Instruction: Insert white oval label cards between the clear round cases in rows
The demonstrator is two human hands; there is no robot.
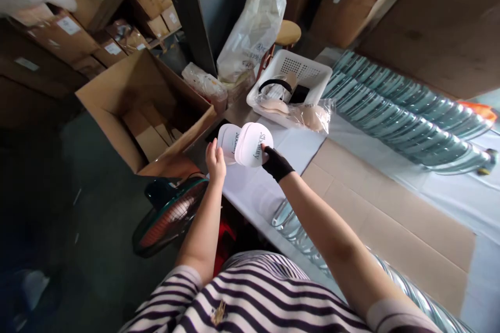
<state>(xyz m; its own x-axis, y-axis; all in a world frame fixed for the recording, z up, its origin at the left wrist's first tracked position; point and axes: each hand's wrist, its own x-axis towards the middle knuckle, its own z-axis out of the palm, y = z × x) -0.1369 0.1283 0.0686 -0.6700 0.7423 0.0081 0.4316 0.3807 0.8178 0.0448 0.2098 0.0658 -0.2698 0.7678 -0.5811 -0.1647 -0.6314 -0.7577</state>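
Two white cases (245,144) held: left hand (216,161) fingers clamped on one, right hand (275,163) w/ the other, above table (390,218).

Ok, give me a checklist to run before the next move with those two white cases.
1. Left hand grips the left white case: ok.
2. Gloved right hand grips the right white case: ok.
3. Cases fully shut: cannot tell.
4. Printed lettering faces the camera: ok.
5. Open cardboard box has room inside: ok.
6. Cases clear of the white basket: ok.
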